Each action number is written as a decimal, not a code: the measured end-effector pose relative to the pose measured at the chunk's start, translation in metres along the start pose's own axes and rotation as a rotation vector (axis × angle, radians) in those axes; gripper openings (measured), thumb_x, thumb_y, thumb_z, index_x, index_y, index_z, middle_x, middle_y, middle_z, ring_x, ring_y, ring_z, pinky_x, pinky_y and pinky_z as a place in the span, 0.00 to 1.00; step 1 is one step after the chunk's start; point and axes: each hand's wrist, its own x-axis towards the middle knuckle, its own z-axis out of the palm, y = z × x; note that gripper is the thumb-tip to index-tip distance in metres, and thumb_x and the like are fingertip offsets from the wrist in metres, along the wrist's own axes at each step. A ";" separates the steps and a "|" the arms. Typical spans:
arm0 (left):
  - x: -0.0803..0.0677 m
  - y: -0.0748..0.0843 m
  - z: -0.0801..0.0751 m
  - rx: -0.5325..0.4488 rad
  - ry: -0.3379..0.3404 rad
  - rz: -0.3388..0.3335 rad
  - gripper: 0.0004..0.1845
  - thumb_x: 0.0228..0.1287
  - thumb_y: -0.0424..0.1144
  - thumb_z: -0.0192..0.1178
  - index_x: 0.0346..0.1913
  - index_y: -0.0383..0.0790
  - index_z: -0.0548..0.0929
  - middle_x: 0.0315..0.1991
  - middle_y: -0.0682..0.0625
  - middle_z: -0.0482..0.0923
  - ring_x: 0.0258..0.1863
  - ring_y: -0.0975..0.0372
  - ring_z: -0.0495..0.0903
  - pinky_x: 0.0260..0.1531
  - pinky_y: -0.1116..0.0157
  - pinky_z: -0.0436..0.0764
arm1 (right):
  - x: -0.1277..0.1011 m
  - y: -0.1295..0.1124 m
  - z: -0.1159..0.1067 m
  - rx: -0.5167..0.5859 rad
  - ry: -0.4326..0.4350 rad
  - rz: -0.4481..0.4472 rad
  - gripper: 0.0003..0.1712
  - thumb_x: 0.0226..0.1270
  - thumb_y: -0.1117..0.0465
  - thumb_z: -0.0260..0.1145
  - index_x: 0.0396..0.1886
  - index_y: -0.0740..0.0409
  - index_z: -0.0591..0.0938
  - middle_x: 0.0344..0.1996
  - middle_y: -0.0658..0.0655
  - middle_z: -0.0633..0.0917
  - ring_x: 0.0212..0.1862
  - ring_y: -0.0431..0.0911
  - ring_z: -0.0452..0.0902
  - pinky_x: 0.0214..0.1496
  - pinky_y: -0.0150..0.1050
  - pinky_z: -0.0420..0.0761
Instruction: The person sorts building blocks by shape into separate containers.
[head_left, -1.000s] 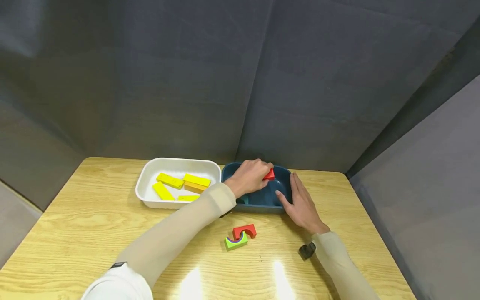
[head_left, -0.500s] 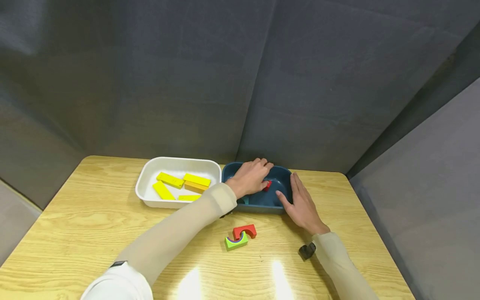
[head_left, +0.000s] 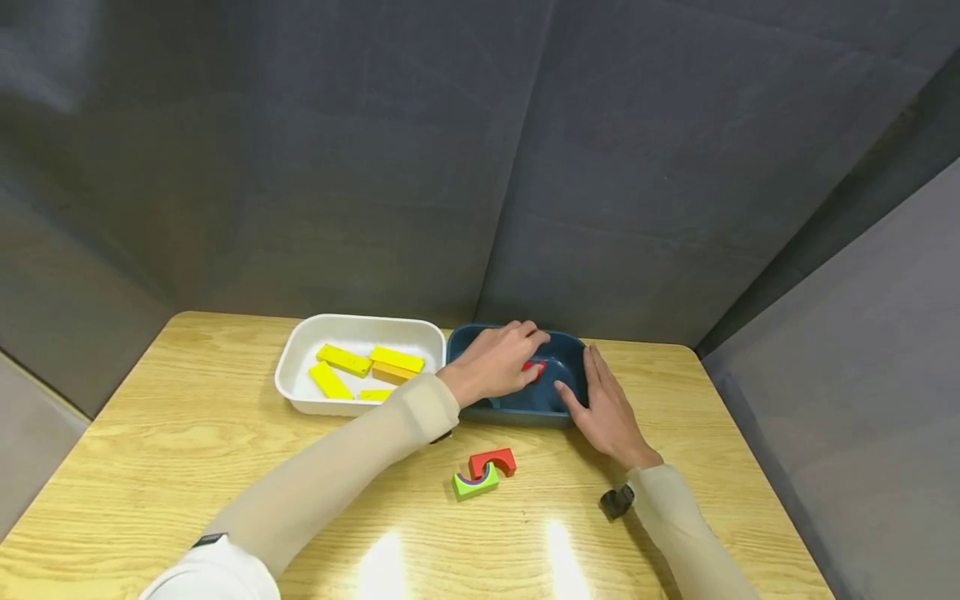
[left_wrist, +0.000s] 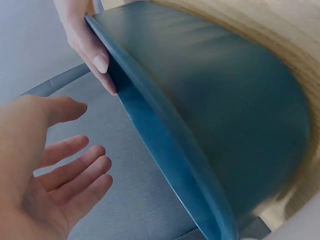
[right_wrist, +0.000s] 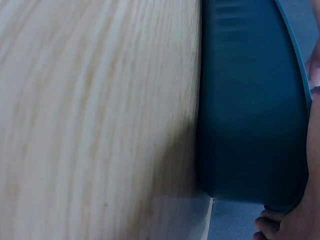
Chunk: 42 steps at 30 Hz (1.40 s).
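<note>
reaching into the blue tub (head_left: pixel 570 392), the left hand (head_left: pixel 495 363) hangs over the inside with its fingers loose and spread. the camera on that wrist shows the palm bare and the fingers (left_wrist: pixel 75 172) straight, holding nothing. a small red block (head_left: pixel 535 367) lies in the tub just by the fingertips of that hand. i cannot tell if they touch it.

the right hand (head_left: pixel 609 408) lies flat along the right side of the tub. its fingers are straight and close together, and its thumb (left_wrist: pixel 95 55) rests against the rim. it presses on the tub and does not grip it.

the blue tub sits at the back of the wooden table (head_left: pixel 150 467), right beside a white tub (head_left: pixel 296 367). the two tubs touch or nearly touch. in the white tub lie some yellow blocks (head_left: pixel 343 360) and one orange block (head_left: pixel 390 372).

nearer to the person, on the bare table, sits a red arch block (head_left: pixel 492 461). a green arch block (head_left: pixel 476 484) leans against it. a small black thing (head_left: pixel 617 502) sits by the right sleeve (head_left: pixel 686 533).
</note>
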 end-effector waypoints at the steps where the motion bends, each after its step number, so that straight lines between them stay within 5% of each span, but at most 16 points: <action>1: -0.002 0.000 -0.001 0.001 0.003 0.004 0.28 0.79 0.52 0.64 0.74 0.44 0.79 0.66 0.48 0.80 0.59 0.58 0.83 0.53 0.64 0.88 | 0.000 0.000 0.000 -0.002 -0.004 0.000 0.55 0.84 0.33 0.53 0.87 0.67 0.47 0.87 0.67 0.45 0.85 0.67 0.46 0.84 0.67 0.52; 25: -0.063 0.006 -0.023 -0.065 0.159 0.102 0.23 0.78 0.49 0.64 0.68 0.43 0.83 0.62 0.48 0.83 0.53 0.59 0.86 0.46 0.66 0.90 | 0.000 0.001 0.000 -0.003 -0.014 0.016 0.55 0.83 0.32 0.53 0.88 0.66 0.46 0.88 0.66 0.45 0.85 0.68 0.47 0.84 0.69 0.51; 34: -0.100 0.002 -0.030 -0.214 0.088 0.188 0.24 0.76 0.47 0.68 0.69 0.44 0.83 0.65 0.49 0.82 0.59 0.57 0.84 0.40 0.66 0.90 | 0.002 0.000 0.000 0.008 -0.023 0.024 0.56 0.83 0.32 0.53 0.88 0.64 0.45 0.88 0.64 0.44 0.86 0.66 0.44 0.84 0.68 0.49; 42: -0.129 0.000 -0.020 -0.323 -0.038 0.246 0.26 0.76 0.48 0.67 0.72 0.44 0.80 0.67 0.49 0.80 0.63 0.57 0.81 0.56 0.64 0.87 | 0.001 0.002 0.000 0.012 -0.020 0.023 0.56 0.83 0.31 0.52 0.88 0.65 0.46 0.88 0.66 0.46 0.86 0.66 0.45 0.85 0.67 0.50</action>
